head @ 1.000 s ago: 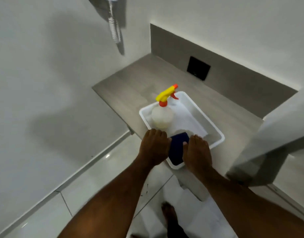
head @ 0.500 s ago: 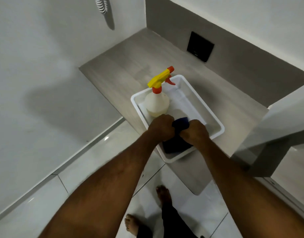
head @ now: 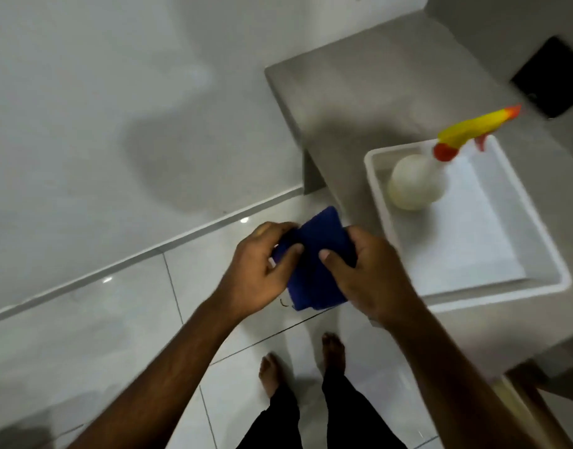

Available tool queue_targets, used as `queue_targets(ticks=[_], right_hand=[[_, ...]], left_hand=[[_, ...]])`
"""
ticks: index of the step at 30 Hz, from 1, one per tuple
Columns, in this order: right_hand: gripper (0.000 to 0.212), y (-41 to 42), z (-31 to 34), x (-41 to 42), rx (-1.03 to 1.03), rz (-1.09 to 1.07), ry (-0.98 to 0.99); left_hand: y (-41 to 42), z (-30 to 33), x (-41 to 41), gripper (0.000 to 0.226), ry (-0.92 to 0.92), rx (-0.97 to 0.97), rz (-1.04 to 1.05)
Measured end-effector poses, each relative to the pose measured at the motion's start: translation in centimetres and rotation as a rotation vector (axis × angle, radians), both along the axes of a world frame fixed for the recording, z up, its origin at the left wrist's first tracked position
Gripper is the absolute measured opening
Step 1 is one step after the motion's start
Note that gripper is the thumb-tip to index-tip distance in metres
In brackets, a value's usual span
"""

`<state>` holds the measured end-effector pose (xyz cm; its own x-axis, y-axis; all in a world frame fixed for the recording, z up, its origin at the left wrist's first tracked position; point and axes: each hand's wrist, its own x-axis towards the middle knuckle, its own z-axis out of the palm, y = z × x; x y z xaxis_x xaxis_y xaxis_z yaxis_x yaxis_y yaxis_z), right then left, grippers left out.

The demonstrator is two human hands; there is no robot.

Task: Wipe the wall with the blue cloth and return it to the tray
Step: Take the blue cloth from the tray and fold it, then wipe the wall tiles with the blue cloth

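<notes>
Blue and folded, the cloth (head: 314, 260) is held out over the glossy floor tiles (head: 116, 319), clear of the grey counter (head: 353, 102) and left of the white tray (head: 466, 299). The left hand (head: 259, 270) grips its left edge, thumb on top and fingers curled round behind; the right hand (head: 359, 273) clamps the right edge the same way, thumb pressed on the upper face. The cloth spans the gap between the two hands, its far corner sticking up past the fingers and its near edge hanging just below them.

The counter's left edge and near corner lie just right of the right hand, and the tray sits close to the counter's near edge. Inside the tray a spray bottle (head: 418, 183) with a yellow and orange trigger stands in the far left corner; the rest of the tray floor is bare white. To the left, the pale wall (head: 116, 92) meets the floor along a light skirting line, with open floor between it and the person's bare feet (head: 272, 371)
</notes>
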<state>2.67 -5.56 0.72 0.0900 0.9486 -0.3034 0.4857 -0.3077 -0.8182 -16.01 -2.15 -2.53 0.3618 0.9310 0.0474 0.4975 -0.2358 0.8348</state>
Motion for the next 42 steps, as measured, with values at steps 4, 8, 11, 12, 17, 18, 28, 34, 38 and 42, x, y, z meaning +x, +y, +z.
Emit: queue_targets(ticks=[4,8,11,12,17,18,28,34,38,42], right_hand=[[0.017,0.8,-11.9,-6.8,-0.111,-0.015,-0.065],[0.027,1.1,-29.6,-9.8,-0.325,-0.082,-0.186],[0.029,0.6,-43.1,-8.7,-0.441,-0.141,-0.271],[0.028,0.4,-47.8,-8.1,-0.469,-0.15,-0.295],[0.024,0.5,-67.0,-4.8,-0.531,-0.1,-0.273],[0.025,0.7,-70.2,-4.5,-0.537,-0.094,-0.233],[0.068,2.1,-85.4,-7.6,-0.058,0.251,-0.776],[0.06,5.7,-89.4,-14.1,0.041,0.392,-0.816],[0.061,-3.5,-88.3,-14.0,0.268,1.114,-0.685],[0.054,1.1,-89.3,-7.6,0.649,1.669,-0.655]], left_hand=[[-1.5,-12.5,-7.3,0.077,0.37,-0.078,0.278],[-3.8,-30.8,-13.3,0.1,0.743,-0.281,0.188],[-5.2,-44.3,-15.4,0.105,0.87,-0.336,0.034],[-5.5,-48.7,-15.5,0.107,0.888,-0.34,-0.017],[-5.4,-67.2,-14.6,0.128,0.968,-0.329,-0.195],[-5.5,-70.3,-14.5,0.133,0.977,-0.344,-0.203],[-1.6,-83.4,-16.4,0.177,0.866,-0.557,-0.178],[-1.7,-84.4,-17.3,0.176,0.825,-0.535,-0.189],[-1.2,-83.4,-17.0,0.175,0.834,-0.559,-0.19],[-1.4,-83.1,-16.9,0.176,0.854,-0.564,-0.193]])
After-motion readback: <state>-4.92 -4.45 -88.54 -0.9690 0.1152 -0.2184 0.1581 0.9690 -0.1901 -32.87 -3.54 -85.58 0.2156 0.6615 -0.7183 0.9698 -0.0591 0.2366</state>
